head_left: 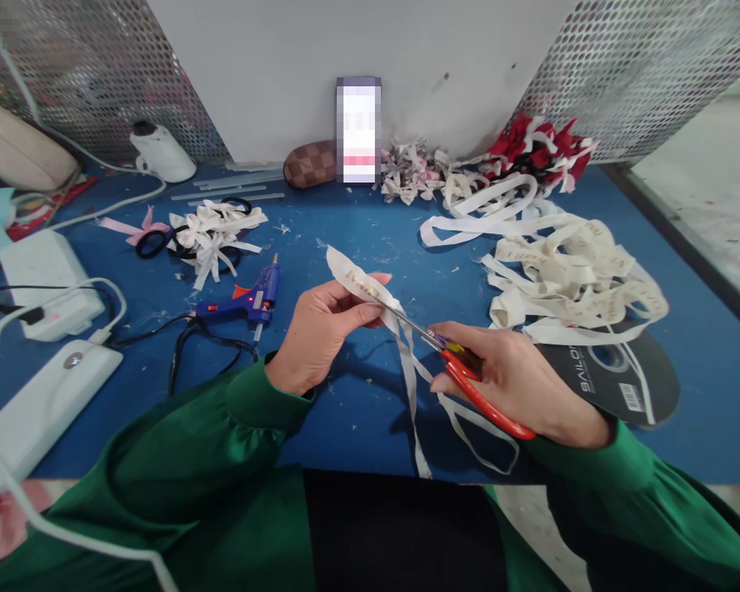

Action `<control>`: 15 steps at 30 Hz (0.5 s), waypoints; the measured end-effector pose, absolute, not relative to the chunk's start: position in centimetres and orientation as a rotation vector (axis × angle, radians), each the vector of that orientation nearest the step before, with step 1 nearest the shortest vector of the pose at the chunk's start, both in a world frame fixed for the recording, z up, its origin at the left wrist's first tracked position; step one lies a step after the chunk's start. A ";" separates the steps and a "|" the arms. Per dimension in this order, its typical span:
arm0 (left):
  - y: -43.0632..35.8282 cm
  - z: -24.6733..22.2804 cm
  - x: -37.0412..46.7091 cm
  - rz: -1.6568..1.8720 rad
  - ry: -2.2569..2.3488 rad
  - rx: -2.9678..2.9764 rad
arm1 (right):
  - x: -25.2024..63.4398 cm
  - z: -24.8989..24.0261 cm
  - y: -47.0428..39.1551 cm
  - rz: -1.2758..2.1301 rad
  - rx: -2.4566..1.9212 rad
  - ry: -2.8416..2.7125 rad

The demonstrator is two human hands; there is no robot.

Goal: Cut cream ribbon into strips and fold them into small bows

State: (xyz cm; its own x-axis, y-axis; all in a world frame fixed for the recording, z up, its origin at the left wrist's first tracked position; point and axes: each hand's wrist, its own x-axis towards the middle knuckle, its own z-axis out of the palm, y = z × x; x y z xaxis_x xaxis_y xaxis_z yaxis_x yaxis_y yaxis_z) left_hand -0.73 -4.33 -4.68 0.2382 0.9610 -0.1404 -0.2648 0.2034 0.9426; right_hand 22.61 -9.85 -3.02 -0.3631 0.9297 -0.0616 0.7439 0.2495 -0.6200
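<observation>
My left hand (331, 325) pinches a cream printed ribbon (358, 280) between thumb and fingers, with its pointed end sticking up to the left. Narrow white strips of ribbon (409, 386) hang from it down to the table's front. In my right hand (511, 374) are scissors (482, 400) with red handles, their blades reaching to the ribbon just beside my left thumb. Something yellow and purple (462, 349) shows by the handles under my right fingers; I cannot make out what it is.
At left lie a blue glue gun (242, 305) with its cord, a pile of white bows (213, 234) and white power blocks (53, 284). Cream ribbon (583, 279) heaps over a black spool (638, 378) at right. A phone (358, 131) leans at the back by red-and-white bows (539, 152).
</observation>
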 end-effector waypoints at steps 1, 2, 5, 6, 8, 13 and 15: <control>-4.3 -4.7 -0.7 1.051 0.923 0.967 | 22.6 -3.0 -9.9 0.836 -1.553 -2.201; -4.4 -4.6 -0.7 1.051 0.927 0.965 | 22.6 -3.0 -10.0 0.843 -1.562 -2.194; -4.3 -4.6 -0.6 1.051 0.937 0.963 | 22.7 -3.1 -10.0 0.832 -1.570 -2.191; -4.3 -4.6 -0.6 1.053 0.940 0.963 | 22.7 -3.2 -10.0 0.825 -1.568 -2.194; -4.2 -4.6 -0.6 1.055 0.940 0.965 | 22.7 -3.3 -9.9 0.830 -1.558 -2.200; -4.2 -4.6 -0.6 1.052 0.936 0.957 | 22.5 -3.4 -9.7 0.881 -1.546 -2.181; -4.3 -4.7 -0.5 1.033 0.929 0.954 | 22.5 -3.4 -9.8 0.878 -1.544 -2.192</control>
State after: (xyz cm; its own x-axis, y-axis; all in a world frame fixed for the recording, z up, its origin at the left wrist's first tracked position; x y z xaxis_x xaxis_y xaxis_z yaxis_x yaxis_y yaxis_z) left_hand -0.52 -4.31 -4.65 0.2428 0.9567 -0.1609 -0.2619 0.2243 0.9387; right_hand 22.46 -9.76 -3.37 -0.3654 0.9268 -0.0871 0.7306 0.2275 -0.6438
